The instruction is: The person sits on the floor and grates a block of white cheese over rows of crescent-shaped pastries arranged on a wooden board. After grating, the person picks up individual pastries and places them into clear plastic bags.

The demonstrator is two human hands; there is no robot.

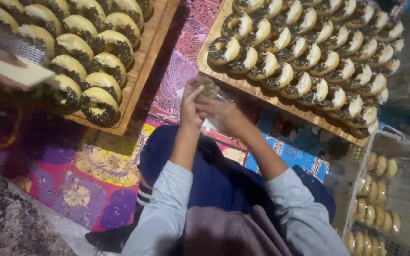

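Both hands meet above the lap: left hand [191,102] and right hand [224,116] have fingers pinched on a doughnut [209,87] going into a clear plastic bag [210,122]. Risk: topping smears or the doughnut slips, since the bag looks limp. Loaded wooden tray [281,106] just beyond.

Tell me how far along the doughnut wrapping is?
Done: wrapped doughnuts fill the crate at right. In hand: the left hand and right hand hold one doughnut in a clear wrapper. Left: two wooden trays loaded with unwrapped doughnuts.
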